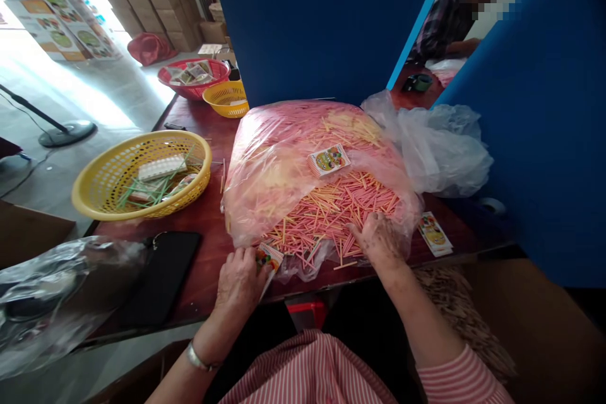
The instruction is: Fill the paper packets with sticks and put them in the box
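Observation:
My left hand is closed around a small printed card box at the table's front edge, its fingers covering part of it. My right hand rests on thin pink and yellow sticks, thumb apart from the other fingers, whose tips partly sink among the sticks. These sticks fill a large clear plastic bag, open toward me. Another printed box lies on top of the bag. To the right of my right hand, printed cards or flat boxes lie on the table.
A yellow basket with green sticks and packets stands at left. Behind it are a smaller yellow basket and a red basket. A black flat object lies front left. Blue partitions stand behind; a person sits beyond them.

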The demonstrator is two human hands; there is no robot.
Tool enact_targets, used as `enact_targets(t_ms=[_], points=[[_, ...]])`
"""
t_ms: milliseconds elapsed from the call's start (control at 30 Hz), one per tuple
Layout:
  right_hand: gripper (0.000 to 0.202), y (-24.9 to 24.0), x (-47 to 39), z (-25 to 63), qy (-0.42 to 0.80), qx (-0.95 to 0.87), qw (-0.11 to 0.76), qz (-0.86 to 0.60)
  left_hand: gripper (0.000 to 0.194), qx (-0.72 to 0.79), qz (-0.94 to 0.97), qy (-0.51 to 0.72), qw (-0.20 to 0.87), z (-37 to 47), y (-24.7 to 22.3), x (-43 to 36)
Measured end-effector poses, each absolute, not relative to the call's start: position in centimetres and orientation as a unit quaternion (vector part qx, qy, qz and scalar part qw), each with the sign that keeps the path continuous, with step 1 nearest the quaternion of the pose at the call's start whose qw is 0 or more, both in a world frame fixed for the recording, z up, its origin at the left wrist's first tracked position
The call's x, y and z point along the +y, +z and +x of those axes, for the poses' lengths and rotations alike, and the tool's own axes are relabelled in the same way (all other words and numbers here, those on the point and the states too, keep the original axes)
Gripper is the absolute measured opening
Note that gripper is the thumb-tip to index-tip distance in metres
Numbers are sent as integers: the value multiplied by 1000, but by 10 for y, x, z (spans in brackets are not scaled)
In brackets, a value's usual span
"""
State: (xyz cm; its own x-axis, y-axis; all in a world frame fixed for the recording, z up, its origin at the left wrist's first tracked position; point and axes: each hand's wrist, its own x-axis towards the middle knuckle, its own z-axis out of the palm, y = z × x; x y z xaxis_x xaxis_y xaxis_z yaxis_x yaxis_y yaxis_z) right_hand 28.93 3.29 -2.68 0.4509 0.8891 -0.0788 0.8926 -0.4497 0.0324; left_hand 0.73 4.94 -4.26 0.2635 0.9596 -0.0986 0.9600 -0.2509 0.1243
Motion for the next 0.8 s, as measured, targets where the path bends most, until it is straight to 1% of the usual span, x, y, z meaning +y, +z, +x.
enact_targets(t_ms=[133,200,300,400,633,700,800], points=[[43,-30,39,284,-51,507,32,860,19,621,773,-1,133,6,-45,54],[42,-32,40,283,-57,497,29,866,24,629,765,9,136,6,-44,53],[37,-34,42,281,-64,488,25,870,33,637,764,12,100,8,-43,49],[30,-34,44,279,-66,485,32,871,30,641,761,17,96,9,-44,47],[33,-36,44,279,-29,496,43,867,14,641,740,109,173,-2,-56,54],[35,-36,44,280,-26,503,50,863,15,637,742,122,170,-3,-59,54],[36,-35,47,282,-30,514,63,855,20,618,765,119,134,-5,-62,53]])
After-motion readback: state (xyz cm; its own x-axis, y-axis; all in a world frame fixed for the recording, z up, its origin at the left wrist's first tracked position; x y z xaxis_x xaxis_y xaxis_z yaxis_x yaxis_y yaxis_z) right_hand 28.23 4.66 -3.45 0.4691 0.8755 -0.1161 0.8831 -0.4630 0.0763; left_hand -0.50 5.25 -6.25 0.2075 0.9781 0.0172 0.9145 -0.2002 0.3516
